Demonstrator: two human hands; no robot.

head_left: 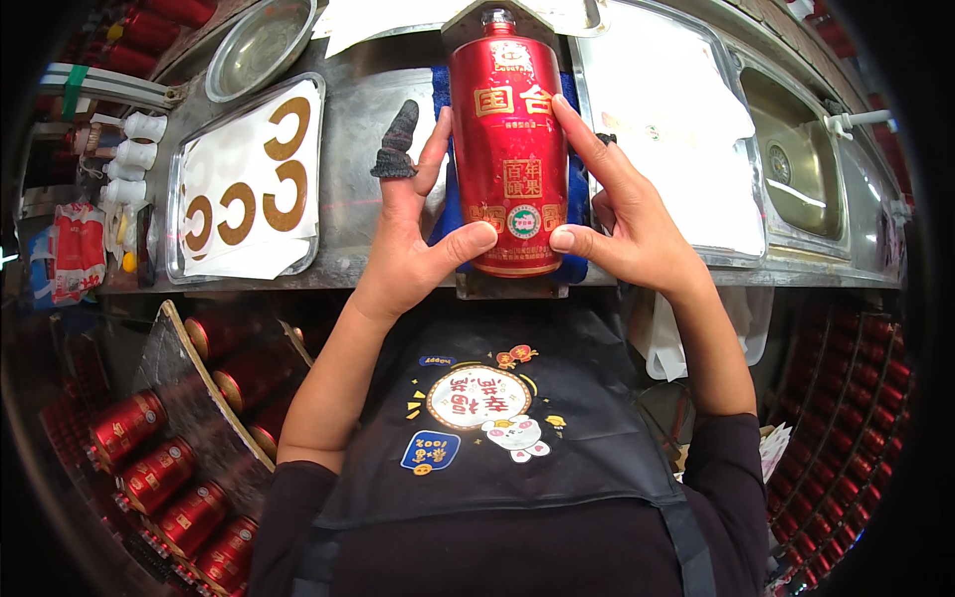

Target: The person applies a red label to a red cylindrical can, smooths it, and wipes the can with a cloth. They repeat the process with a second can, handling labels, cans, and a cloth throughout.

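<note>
A glossy red bottle (507, 139) with gold lettering and a round green-and-white emblem lies at the middle of the bench, its neck pointing away from me. My left hand (403, 234) grips its left side, thumb on the lower front and one finger along the edge. Another finger of that hand wears a dark knitted sleeve (398, 139) and points away from the bottle. My right hand (632, 219) holds the right side, thumb low on the front and index finger higher up. Dark material also shows among the right fingers, which are partly hidden. Beneath the bottle is a blue cloth (441, 209).
To the left, a tray (174, 239) carries white paper with several gold C-shaped labels (237, 212); a metal bowl (261, 45) sits beyond. White sheets (676, 129) cover a tray on the right, beside a sink (796, 159). Red bottles (159, 473) fill racks below on both sides.
</note>
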